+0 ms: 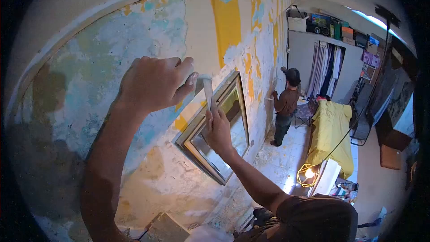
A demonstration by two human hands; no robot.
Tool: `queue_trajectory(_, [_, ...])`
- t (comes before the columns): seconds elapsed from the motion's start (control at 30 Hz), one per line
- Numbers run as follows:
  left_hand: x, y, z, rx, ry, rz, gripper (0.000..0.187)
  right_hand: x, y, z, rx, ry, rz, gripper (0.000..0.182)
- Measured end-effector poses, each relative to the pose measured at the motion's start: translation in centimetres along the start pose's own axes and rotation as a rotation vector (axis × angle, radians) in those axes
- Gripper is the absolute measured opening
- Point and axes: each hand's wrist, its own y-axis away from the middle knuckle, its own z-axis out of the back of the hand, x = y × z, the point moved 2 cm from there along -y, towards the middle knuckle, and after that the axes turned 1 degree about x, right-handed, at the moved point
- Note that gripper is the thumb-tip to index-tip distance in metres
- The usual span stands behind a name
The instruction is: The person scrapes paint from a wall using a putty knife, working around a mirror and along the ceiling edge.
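My left hand (154, 83) is raised in front of the peeling wall (98, 62), its fingers curled; what they hold, if anything, cannot be made out. Just to its right, my right hand (218, 127) is closed around the handle of a hammer-like tool (208, 90), whose head points toward my left fingertips. Old paint shows on the wall in blue, white and yellow patches, with a yellow stripe (226, 22) above my hands. Behind my right hand, a framed window or mirror (239, 107) appears tilted in this view.
Further along the wall stands another person (287, 103) facing it. A yellow-covered table or bed (330, 127) is at the right, near a lit lamp (309, 173). Debris lies on the tiled floor (286, 157). Clothes (326, 69) hang below a loaded shelf (324, 34).
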Motion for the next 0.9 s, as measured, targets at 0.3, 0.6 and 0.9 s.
queue_trajectory(0.3, [-0.1, -0.1, 0.1, 0.028, 0.014, -0.013, 0.031, -0.1, 0.0, 0.0, 0.013, 0.030, 0.039, 0.050])
queue_trajectory(0.6, [-0.1, -0.2, 0.4, 0.040, -0.009, 0.020, 0.030, -0.8, -1.6, 0.4, -0.019, 0.087, 0.079, 0.053])
queue_trajectory(0.9, [0.0, 0.0, -0.1, -0.041, -0.002, -0.011, 0.026, -2.0, -3.5, 1.2, -0.007, 0.088, -0.025, 0.046])
